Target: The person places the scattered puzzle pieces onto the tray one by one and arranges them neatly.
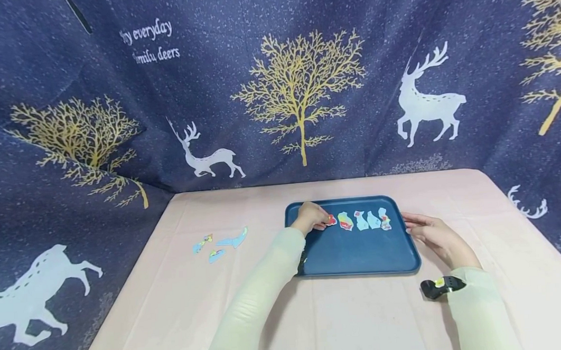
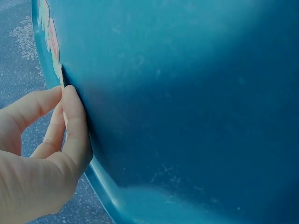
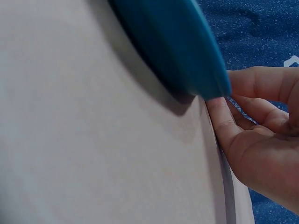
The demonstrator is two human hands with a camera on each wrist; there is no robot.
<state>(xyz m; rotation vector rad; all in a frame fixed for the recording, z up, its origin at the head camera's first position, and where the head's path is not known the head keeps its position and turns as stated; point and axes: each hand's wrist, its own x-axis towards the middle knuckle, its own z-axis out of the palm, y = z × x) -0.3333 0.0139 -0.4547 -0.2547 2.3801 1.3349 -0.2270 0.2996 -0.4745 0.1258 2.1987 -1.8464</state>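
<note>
My left hand [image 1: 312, 216] reaches over the left part of a dark blue tray [image 1: 356, 255] and pinches a red picture piece [image 1: 331, 220] between thumb and fingertips. In the left wrist view that piece [image 2: 63, 80] shows edge-on, its lower part hidden by the fingers. To its right on the tray lies a row of irregular, colourful cut-out pieces [image 1: 374, 220]. At the tray's right side, my right hand [image 1: 437, 236] holds the rim. Its thumb and index finger lie on either side of the rim [image 3: 217, 77] in the right wrist view.
Several more cut-out pieces [image 1: 232, 240], mostly light blue, lie on the pale pink tablecloth [image 1: 173, 307] left of the tray. A dark blue curtain [image 1: 200, 94] printed with deer and trees hangs behind the table. A black band [image 1: 441, 287] sits on the right wrist.
</note>
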